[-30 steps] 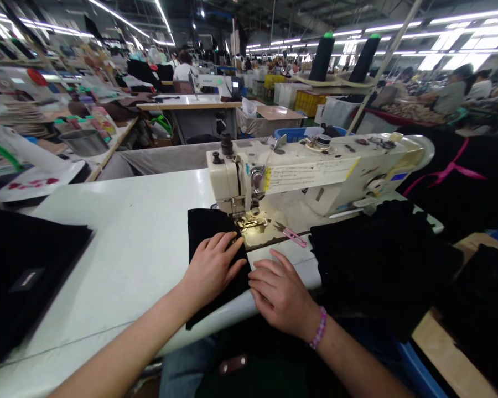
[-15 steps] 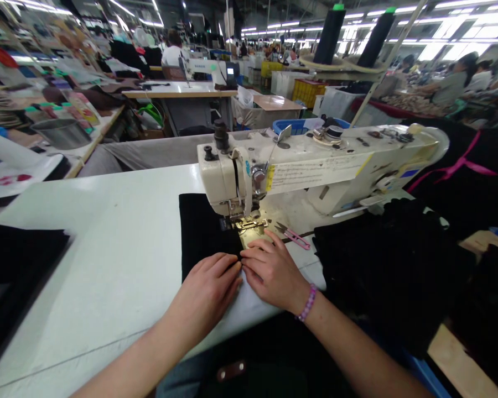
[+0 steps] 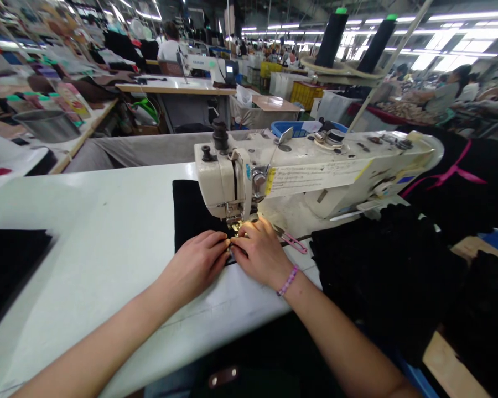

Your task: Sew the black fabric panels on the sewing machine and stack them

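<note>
A piece of black fabric (image 3: 191, 213) lies on the white sewing table, its right edge under the head of the sewing machine (image 3: 222, 185). My left hand (image 3: 199, 257) rests on the fabric, fingers closed in a pinch at its near right edge. Right beside it, the fingertips of my right hand (image 3: 259, 249) pinch the same edge just in front of the needle area. The two hands' fingertips nearly meet and hide most of the presser foot. Pink thread snips (image 3: 292, 241) lie on the machine bed to the right of my right hand.
More black fabric (image 3: 10, 265) lies at the table's left. A heap of black pieces (image 3: 382, 265) sits at the right. Black thread cones (image 3: 332, 38) stand behind the machine. A metal bowl (image 3: 47, 126) and another sewing machine (image 3: 203, 63) are farther back, with people seated beyond.
Both hands and the black fabric have moved forward, away from me, toward the needle. My right hand now covers more of the lit presser foot area. The view has shifted slightly.
</note>
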`<act>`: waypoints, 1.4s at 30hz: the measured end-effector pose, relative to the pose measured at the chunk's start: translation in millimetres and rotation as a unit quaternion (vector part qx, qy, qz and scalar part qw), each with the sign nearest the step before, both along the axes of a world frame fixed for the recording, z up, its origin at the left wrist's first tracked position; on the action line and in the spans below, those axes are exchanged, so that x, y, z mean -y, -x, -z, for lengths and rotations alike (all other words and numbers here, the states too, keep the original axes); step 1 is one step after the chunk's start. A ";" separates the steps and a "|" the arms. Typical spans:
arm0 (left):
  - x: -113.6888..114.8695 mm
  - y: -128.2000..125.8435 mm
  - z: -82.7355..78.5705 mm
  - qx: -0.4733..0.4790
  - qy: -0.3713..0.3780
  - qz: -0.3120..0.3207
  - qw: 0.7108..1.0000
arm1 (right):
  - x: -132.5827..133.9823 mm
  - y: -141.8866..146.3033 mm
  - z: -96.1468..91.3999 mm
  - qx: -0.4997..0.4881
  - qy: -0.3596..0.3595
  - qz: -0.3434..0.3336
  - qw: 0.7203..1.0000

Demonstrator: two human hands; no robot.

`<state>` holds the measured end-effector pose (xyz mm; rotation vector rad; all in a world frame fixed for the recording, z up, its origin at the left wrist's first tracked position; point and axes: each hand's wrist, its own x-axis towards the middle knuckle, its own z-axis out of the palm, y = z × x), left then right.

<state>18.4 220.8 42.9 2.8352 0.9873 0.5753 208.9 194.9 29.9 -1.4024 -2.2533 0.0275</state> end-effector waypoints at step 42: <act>9.8 71.7 -17.7 0.060 0.080 -0.510 0.854 | 56.2 -3.0 36.1 -0.074 -0.058 0.007 0.996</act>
